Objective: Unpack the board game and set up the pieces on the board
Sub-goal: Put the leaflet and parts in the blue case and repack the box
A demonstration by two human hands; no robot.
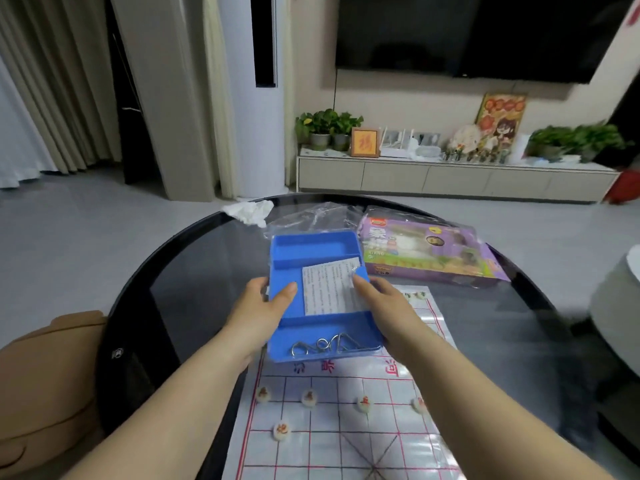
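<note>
Blue tray (311, 247) held over far part of board (346, 438), between both hands; L hand (263, 306) grips its left edge, thumb on top, fingers wrapped under; R hand (381, 299) grips right edge, thumb pressing paper sheet (329, 289) in mid compartment; wire puzzle (325, 344) in near compartment; board flat on dark round table (194, 271) w/ several round pieces (309, 397) on near grid; purple box (426, 251) behind-right; clear bag (311, 216) just behind tray; white tissue (249, 209) at far rim.
</note>
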